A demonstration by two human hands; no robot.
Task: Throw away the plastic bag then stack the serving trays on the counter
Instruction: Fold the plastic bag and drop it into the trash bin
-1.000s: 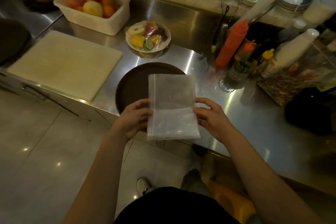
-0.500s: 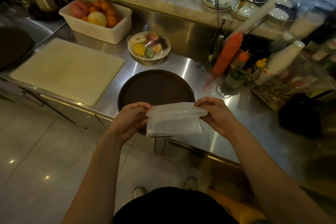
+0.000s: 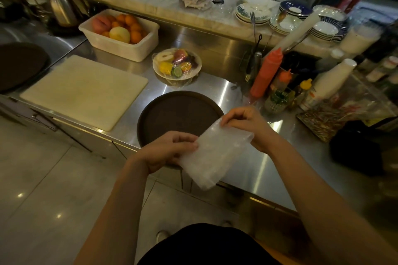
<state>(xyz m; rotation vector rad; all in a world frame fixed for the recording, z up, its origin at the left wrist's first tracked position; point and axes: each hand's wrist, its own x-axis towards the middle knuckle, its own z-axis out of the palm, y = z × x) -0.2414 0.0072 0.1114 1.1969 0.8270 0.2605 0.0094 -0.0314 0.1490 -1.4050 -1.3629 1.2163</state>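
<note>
The steel counter point(image 3: 215, 90) carries a cream cutting board point(image 3: 86, 90) at its left front edge and a round brown serving tray point(image 3: 172, 109) at the front edge. Above the tray's near rim, the left hand point(image 3: 168, 150) and right hand point(image 3: 245, 125) pinch a folded clear plastic bag point(image 3: 213, 155). No writing is legible.

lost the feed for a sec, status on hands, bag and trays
Both hands, left hand and right hand, gripping the plastic bag, folded, above the counter edge. Round brown tray bare on the counter; second dark tray far left. No bin in view.
</note>
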